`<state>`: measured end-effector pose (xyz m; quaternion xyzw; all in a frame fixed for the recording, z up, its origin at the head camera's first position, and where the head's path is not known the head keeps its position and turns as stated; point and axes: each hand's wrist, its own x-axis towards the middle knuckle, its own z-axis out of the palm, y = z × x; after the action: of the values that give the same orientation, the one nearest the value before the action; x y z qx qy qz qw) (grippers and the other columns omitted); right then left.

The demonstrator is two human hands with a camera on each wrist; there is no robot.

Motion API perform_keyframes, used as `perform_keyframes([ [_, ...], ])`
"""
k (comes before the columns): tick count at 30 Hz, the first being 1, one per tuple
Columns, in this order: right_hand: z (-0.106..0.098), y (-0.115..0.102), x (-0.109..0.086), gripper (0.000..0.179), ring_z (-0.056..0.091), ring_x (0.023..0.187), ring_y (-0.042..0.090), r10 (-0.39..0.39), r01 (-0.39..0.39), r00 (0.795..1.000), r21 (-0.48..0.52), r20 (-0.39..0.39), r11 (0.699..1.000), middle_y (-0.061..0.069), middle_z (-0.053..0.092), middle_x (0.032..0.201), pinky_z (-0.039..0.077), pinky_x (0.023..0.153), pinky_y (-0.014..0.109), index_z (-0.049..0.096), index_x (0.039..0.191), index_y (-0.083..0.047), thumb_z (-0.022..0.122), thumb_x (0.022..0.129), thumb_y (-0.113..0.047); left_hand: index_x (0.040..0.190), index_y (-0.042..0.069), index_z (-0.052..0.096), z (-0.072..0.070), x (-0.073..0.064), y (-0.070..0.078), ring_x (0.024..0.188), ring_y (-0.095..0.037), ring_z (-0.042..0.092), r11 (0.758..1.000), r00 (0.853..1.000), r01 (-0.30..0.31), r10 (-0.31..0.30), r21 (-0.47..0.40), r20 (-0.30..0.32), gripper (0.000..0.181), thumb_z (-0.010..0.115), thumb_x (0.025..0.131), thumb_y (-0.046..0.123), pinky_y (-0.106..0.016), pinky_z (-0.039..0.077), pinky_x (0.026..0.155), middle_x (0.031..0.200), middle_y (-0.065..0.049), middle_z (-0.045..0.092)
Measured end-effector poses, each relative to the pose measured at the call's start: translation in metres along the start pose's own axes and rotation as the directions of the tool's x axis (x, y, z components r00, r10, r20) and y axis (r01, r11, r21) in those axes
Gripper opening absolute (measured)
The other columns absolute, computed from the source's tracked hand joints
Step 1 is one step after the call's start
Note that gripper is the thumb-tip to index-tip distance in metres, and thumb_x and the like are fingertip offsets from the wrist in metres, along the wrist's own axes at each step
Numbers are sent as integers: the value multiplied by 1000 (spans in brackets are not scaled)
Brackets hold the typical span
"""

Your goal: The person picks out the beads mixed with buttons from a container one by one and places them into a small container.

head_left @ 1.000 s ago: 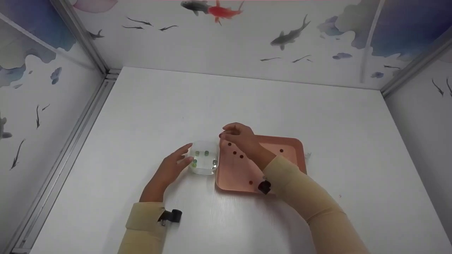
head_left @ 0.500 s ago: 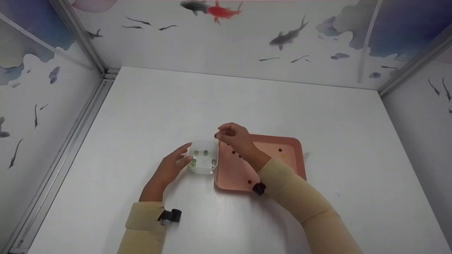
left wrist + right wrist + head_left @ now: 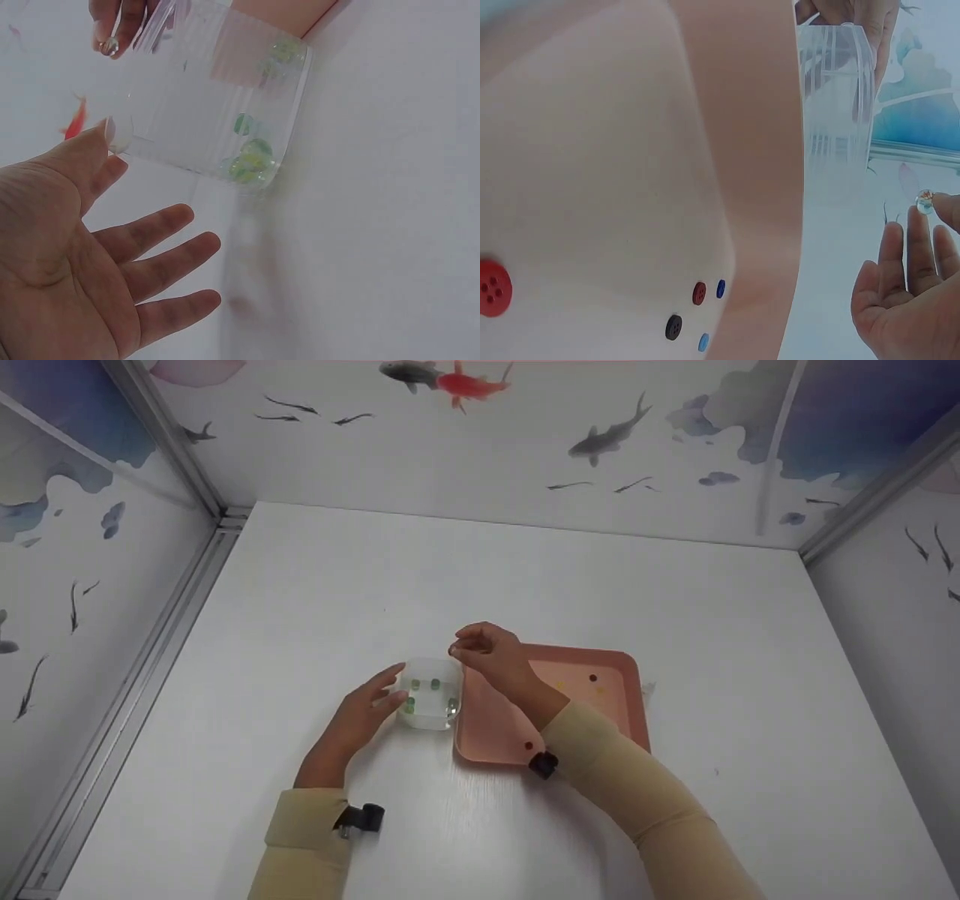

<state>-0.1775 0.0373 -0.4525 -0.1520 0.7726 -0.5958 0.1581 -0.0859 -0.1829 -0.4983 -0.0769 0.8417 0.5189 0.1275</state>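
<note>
A clear plastic box (image 3: 431, 723) stands at the left of the pink tray (image 3: 491, 757). Green and yellowish glass marbles (image 3: 256, 159) lie at its bottom. On its left side is my left hand (image 3: 358, 716), thumb and index fingertip right at the wall; the other fingers are spread in the left wrist view. My right hand (image 3: 491, 656) is above the box's far right corner. Between thumb and fingertip it pinches a clear marble (image 3: 925, 201) with an orange core.
Loose buttons lie in the tray: a large red button (image 3: 493, 288), a dark button (image 3: 673, 327) and several others. A small whitish scrap (image 3: 649, 688) shows beside the tray's right edge. Walls printed with fish enclose the white table (image 3: 352, 570).
My right hand has moved slightly left, from over the tray's far left corner towards the box, with the marble in its fingers. The left hand has stayed at the box.
</note>
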Motion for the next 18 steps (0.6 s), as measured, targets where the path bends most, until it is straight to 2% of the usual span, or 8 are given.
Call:
perform_keyframes([
  [8,3,1,0,22,66,96,22,-7,8,1000,-42,13,999,8,69,103,55,83,33,63,111,-4,68,91,-10,150,29,37,0,0,1,138,-37,37,1000,1000,-10,10,5,2,54,53,99,37,-57,34,108,154,-10,36],
  [13,5,0,0,22,65,100,24,-56,58,998,-117,19,991,10,70,103,52,90,38,64,111,-3,68,91,-12,150,29,36,0,0,2,138,-37,37,1000,1000,2,-2,18,1,55,53,99,37,-58,34,107,153,-12,37],
  [18,7,-2,-1,22,65,101,25,-71,75,997,-136,35,988,11,70,104,50,91,41,64,111,-2,68,90,-10,150,29,36,1,1,3,138,-37,37,999,1000,17,-17,32,-3,55,53,99,37,-58,34,107,153,-12,37],
])
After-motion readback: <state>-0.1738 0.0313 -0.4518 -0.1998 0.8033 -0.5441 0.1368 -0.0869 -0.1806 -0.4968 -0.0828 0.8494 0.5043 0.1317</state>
